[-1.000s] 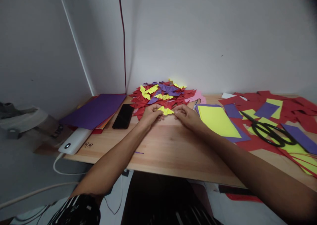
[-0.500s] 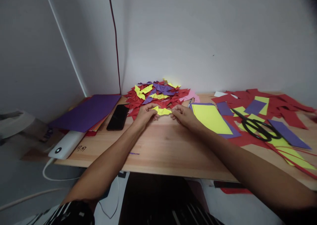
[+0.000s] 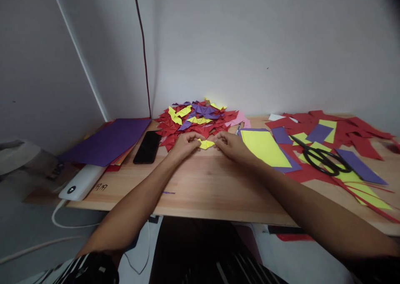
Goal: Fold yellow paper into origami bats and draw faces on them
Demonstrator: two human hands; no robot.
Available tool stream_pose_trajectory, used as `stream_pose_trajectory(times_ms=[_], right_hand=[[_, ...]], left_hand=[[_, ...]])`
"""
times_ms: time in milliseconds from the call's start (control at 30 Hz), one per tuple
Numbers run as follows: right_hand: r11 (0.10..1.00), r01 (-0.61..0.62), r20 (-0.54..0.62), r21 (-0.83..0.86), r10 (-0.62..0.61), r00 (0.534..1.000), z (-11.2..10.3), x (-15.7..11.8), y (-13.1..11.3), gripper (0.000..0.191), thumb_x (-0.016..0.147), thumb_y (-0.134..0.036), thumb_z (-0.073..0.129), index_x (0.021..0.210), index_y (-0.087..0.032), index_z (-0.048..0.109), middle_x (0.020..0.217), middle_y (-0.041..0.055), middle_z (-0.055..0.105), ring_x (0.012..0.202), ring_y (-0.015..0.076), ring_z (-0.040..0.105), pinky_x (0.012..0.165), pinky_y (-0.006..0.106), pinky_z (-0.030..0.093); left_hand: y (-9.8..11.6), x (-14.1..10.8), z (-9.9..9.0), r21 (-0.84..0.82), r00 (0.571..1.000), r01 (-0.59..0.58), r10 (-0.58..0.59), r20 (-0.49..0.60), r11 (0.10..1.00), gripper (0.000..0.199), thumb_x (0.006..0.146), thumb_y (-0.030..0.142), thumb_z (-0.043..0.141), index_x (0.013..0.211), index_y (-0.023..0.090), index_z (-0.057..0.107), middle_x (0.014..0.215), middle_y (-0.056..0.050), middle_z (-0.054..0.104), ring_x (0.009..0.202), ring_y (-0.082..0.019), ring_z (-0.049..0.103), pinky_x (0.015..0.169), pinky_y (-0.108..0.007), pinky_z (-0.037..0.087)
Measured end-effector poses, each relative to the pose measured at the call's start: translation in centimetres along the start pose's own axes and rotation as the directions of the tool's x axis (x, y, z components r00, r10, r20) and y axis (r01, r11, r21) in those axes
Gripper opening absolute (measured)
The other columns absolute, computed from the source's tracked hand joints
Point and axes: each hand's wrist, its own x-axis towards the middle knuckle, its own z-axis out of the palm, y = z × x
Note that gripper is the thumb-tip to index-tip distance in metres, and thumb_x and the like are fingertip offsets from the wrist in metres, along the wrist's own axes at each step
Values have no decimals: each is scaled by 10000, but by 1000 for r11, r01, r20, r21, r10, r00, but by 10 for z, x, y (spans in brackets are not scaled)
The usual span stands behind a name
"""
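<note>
A small folded yellow paper piece [image 3: 206, 144] is stretched between my two hands, just above the wooden table. My left hand [image 3: 186, 144] pinches its left end, and my right hand [image 3: 230, 145] pinches the right end. Both hands are closed at the fingertips. Right behind them lies a heap of folded paper pieces [image 3: 200, 117] in red, purple and yellow, shaped much like the one I hold. Beside my right hand is a stack of yellow sheets [image 3: 265, 148] on purple paper.
Black scissors [image 3: 325, 159] lie at right among red, yellow and purple paper cuttings [image 3: 343, 130]. A black phone [image 3: 147, 147] rests left of my hands. Further left, purple sheets [image 3: 106, 140] partly cover a white power strip or similar device [image 3: 83, 184] with a cable.
The yellow piece looks shorter and more bent in the middle, and my hands are slightly closer together. The whole view has shifted a little.
</note>
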Motion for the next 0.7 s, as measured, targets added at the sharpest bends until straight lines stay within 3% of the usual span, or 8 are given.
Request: stream_pose_trajectory(times_ms=[67, 133, 200, 267, 400, 567, 700], right_hand=[[977, 81, -81, -200, -99, 992, -16, 4, 2, 126, 834, -263, 502, 851, -203, 611, 819, 39, 691, 720, 172, 600, 671, 290, 430], [911, 26, -145, -412, -94, 985, -33, 9, 8, 165, 856, -268, 482, 879, -198, 630, 835, 64, 696, 741, 195, 606, 672, 305, 424], [759, -40, -139, -650, -66, 988, -47, 14, 18, 216, 865, -233, 452, 964, -198, 640, 899, 100, 696, 776, 224, 611, 649, 317, 418], [692, -56, -119, -720, -43, 992, -54, 17, 29, 272, 841, -165, 430, 988, -179, 658, 916, 144, 680, 770, 248, 604, 608, 327, 395], [596, -20, -40, -803, -20, 999, -51, 17, 39, 292, 815, -122, 414, 969, -189, 653, 892, 136, 656, 743, 235, 589, 576, 309, 368], [463, 39, 55, -886, 22, 998, -45, 16, 24, 222, 830, -131, 458, 907, -193, 657, 889, 160, 638, 801, 268, 591, 618, 326, 347], [242, 215, 228, -946, 25, 973, -45, 18, 4, 274, 871, -96, 410, 955, -175, 659, 938, 191, 642, 869, 296, 591, 668, 358, 327]], left_hand=[[-1, 0, 1, -19, 999, 39, -39, -28, 999, 209, 663, 148, 576, 838, 123, 687, 616, -4, 620, 488, -78, 533, 482, -183, 361], [-1, 1, 2, -34, 997, 60, -61, -36, 998, 198, 654, 129, 569, 820, 124, 677, 589, 5, 606, 479, -79, 537, 472, -179, 351], [-2, 3, 1, -35, 997, 68, -69, -20, 997, 197, 637, 105, 552, 791, 126, 674, 577, 9, 599, 478, -79, 538, 473, -177, 348], [-4, 4, 0, 2, 997, 74, -74, 8, 997, 207, 621, 85, 531, 760, 126, 679, 561, 15, 589, 462, -71, 511, 473, -179, 339], [-8, 6, -4, 139, 996, -1, -11, 84, 990, 240, 619, 85, 516, 748, 129, 713, 553, 23, 569, 463, -65, 456, 477, -181, 303], [-14, 8, -7, 221, 990, -90, 63, 127, 971, 247, 618, 94, 517, 748, 127, 724, 544, 26, 531, 493, -76, 424, 492, -190, 287], [-15, 8, -8, 269, 988, -109, 74, 136, 957, 270, 634, 116, 506, 788, 127, 727, 568, 13, 546, 510, -88, 429, 501, -200, 285]])
